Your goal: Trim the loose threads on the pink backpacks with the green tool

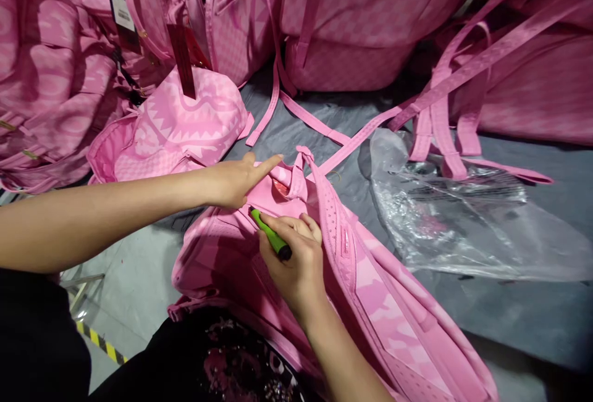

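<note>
Pink backpack (389, 312) lies across the near edge of the grey counter (491, 306) and over the person's lap, its top end pointing away and its long side slanting down to the right. The left hand (234, 183) reaches in from the left and rests on the backpack's top edge, index finger stretched out toward the handle loop (299, 183); its other fingers are bent down against the fabric, and whether they pinch it or only press it cannot be told. The right hand (299, 260) comes up from below, closed around a green pen-like tool (271, 233) with a black end. The tool slants up to the left, its dark tip close under the left hand by a seam; whether the tip touches the cloth is too small to tell. A red label (280, 188) shows just beside the handle loop.

To the right of the backpack, a crumpled clear plastic bag (463, 229) lies on the counter, with loose pink straps (442, 124) trailing onto it. Beyond the left forearm sits a smaller pink bag (185, 121) with a toothed pattern, a dark tag (181, 59) hanging over it. More pink bags (361, 13) stand along the back
</note>
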`<action>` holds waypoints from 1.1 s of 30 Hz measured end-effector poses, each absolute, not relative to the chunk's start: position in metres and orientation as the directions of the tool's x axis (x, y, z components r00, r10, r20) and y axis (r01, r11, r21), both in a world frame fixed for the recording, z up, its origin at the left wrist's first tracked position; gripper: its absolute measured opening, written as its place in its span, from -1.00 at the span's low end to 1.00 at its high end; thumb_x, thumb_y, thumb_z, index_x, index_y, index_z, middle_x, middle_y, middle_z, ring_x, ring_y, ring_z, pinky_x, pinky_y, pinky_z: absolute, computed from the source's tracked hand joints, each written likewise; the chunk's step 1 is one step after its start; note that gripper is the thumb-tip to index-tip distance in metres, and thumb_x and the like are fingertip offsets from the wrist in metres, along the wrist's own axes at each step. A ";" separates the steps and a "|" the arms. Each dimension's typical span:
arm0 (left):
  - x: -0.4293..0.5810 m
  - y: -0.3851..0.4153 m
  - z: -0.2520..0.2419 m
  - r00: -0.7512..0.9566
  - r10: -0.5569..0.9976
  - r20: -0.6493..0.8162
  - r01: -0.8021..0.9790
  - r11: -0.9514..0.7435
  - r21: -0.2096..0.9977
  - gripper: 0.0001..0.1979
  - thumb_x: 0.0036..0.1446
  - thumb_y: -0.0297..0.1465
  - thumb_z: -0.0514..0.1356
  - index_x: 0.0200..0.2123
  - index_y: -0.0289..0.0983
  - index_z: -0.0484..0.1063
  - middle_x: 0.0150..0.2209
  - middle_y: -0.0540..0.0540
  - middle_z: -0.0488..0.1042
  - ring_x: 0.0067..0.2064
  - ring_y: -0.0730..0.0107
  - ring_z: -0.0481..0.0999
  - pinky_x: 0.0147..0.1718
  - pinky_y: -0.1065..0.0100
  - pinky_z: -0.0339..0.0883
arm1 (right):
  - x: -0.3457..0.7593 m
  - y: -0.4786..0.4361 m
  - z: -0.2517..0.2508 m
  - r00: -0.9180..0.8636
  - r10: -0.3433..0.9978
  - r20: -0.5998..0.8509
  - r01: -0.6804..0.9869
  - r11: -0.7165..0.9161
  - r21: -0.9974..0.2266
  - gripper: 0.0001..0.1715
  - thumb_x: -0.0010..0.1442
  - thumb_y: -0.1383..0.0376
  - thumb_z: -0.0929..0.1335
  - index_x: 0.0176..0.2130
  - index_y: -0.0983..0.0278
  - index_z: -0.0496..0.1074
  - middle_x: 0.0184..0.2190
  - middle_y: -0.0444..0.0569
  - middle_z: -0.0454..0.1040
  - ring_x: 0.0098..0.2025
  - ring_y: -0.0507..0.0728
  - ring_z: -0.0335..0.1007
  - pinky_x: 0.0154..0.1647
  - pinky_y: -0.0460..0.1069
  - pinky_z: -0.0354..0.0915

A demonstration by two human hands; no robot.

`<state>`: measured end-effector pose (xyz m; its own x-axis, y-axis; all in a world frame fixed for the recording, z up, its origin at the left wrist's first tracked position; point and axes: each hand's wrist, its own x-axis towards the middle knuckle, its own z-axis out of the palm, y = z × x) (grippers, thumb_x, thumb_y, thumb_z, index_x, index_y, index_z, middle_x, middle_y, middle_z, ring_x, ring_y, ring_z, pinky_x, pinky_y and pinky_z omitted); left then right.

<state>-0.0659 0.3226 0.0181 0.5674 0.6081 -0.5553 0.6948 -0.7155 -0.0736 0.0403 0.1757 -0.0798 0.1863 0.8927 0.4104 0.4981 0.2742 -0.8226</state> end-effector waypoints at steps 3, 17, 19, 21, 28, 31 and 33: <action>-0.066 0.323 0.018 0.562 0.607 -0.562 0.697 -0.713 -0.073 0.07 0.10 -0.42 0.22 0.44 -0.08 -0.50 0.18 -0.30 0.22 -0.20 0.31 0.53 -0.25 0.38 0.34 | 0.039 0.175 -0.079 0.199 0.883 0.426 0.502 0.282 -0.818 -0.72 0.23 0.40 0.38 -0.05 0.20 0.52 -0.29 -0.11 0.60 -0.20 0.12 0.53 0.22 0.25 0.05; -0.065 0.325 0.016 0.567 0.604 -0.560 0.689 -0.721 -0.080 0.06 0.11 -0.43 0.23 0.44 -0.09 -0.47 0.17 -0.31 0.22 -0.16 0.26 0.54 -0.28 0.39 0.32 | 0.041 0.178 -0.079 0.198 0.898 0.393 0.475 0.263 -0.840 -0.73 0.24 0.39 0.37 -0.07 0.15 0.52 -0.21 -0.08 0.62 -0.17 0.14 0.53 0.21 0.26 0.08; -0.066 0.325 0.014 0.567 0.609 -0.555 0.690 -0.719 -0.083 0.04 0.12 -0.42 0.21 0.44 -0.07 -0.46 0.15 -0.29 0.23 -0.15 0.24 0.54 -0.29 0.39 0.32 | 0.044 0.179 -0.079 0.144 0.921 0.361 0.419 0.274 -0.866 -0.72 0.22 0.38 0.38 -0.07 0.15 0.53 -0.21 -0.09 0.62 -0.17 0.14 0.53 0.21 0.25 0.09; -0.067 0.326 0.013 0.577 0.610 -0.544 0.685 -0.723 -0.085 0.02 0.13 -0.43 0.20 0.44 -0.07 -0.46 0.13 -0.28 0.24 -0.14 0.23 0.54 -0.30 0.39 0.31 | 0.046 0.180 -0.080 0.123 0.937 0.328 0.390 0.258 -0.884 -0.72 0.22 0.36 0.39 -0.06 0.14 0.54 -0.21 -0.09 0.62 -0.18 0.13 0.53 0.21 0.24 0.11; -0.066 0.326 0.012 0.582 0.616 -0.531 0.684 -0.724 -0.089 0.03 0.11 -0.42 0.21 0.44 -0.10 -0.44 0.10 -0.26 0.26 -0.19 0.27 0.53 -0.25 0.36 0.34 | 0.043 0.181 -0.076 0.161 0.947 0.278 0.350 0.209 -0.913 -0.72 0.20 0.37 0.40 -0.08 0.14 0.56 -0.21 -0.12 0.64 -0.15 0.13 0.53 0.25 0.23 0.02; -0.067 0.327 0.012 0.585 0.610 -0.535 0.683 -0.726 -0.081 0.03 0.11 -0.42 0.21 0.44 -0.14 -0.44 0.08 -0.26 0.26 -0.18 0.28 0.52 -0.22 0.36 0.34 | 0.042 0.181 -0.074 0.203 0.944 0.261 0.366 0.174 -0.914 -0.71 0.20 0.37 0.40 -0.07 0.14 0.56 -0.20 -0.11 0.64 -0.16 0.13 0.52 0.23 0.23 0.04; -0.068 0.328 0.010 0.586 0.608 -0.536 0.681 -0.727 -0.080 0.03 0.12 -0.40 0.21 0.44 -0.12 -0.46 0.07 -0.25 0.26 -0.17 0.27 0.50 -0.23 0.37 0.34 | 0.043 0.180 -0.073 0.193 0.943 0.271 0.365 0.187 -0.912 -0.71 0.20 0.38 0.41 -0.07 0.14 0.56 -0.17 -0.12 0.64 -0.13 0.14 0.52 0.24 0.23 0.03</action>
